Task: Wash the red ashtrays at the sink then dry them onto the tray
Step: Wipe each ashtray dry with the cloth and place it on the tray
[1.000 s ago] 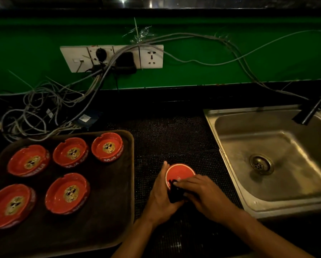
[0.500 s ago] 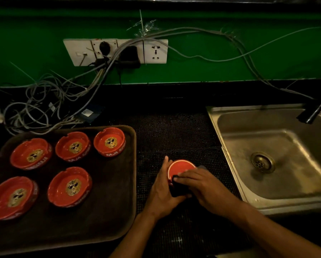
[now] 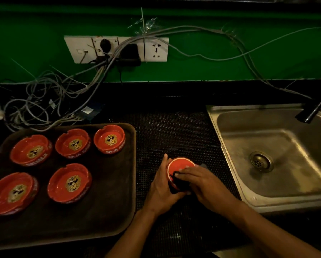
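Far left: loose tangle of cables (image 3: 44, 108) lying on the counter just behind the tray (image 3: 103, 216), fed from the wall sockets (image 3: 116, 49). Risk judged: drips flicked off a wet ashtray could land there; water near live plugs is the worst outcome on this bench.

On the tray: five red ashtrays (image 3: 69, 182), all upright, spaced apart, three in the back row and two in front. Bare tray surface to the right of the front pair, enough for one more. Risk: setting the next one down carelessly could knock a neighbour; these look hard and likely to chip.

Centre, on the dark mat (image 3: 174, 127) between tray and sink: sixth ashtray (image 3: 181, 164), tipped up so its plain red underside faces the camera. Left hand (image 3: 161, 189) curled round its left rim, clamped on it. Right hand (image 3: 204, 180) lying across the lower edge, fingers pressed onto a dark cloth (image 3: 178, 181) and curled over it. Step in hand judged as drying. Risk: a damp rim held on one side only could slip out under the rubbing pressure and drop to the mat.

Right: steel sink (image 3: 230, 183), basin holding nothing, drain (image 3: 261, 162) visible, dark tap (image 3: 312, 110) at the far corner. Running water: cannot tell.
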